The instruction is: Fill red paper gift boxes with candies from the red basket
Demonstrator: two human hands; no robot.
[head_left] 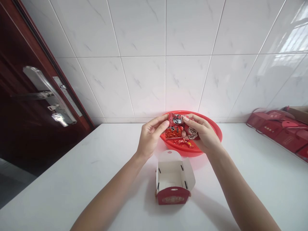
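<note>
Above a red plastic basket [218, 131], my left hand [152, 131] pinches the left edge of a small red packet with a dark round print [176, 119]. My right hand [201, 130] is closed on several packets, among them a red one with white lettering [192, 133] and an orange-red one [173, 132] that hangs below the first. More small wrapped pieces [189, 144] lie in the basket. Nearer to me stands an open red and white carton [173, 196], its flaps up and its white inside bare.
Red folded boxes [271, 128] stand in a row along the right edge of the white table [96, 166]. A tiled wall [144, 83] rises behind. At the left is a dark red door [21, 106] with keys in its lock.
</note>
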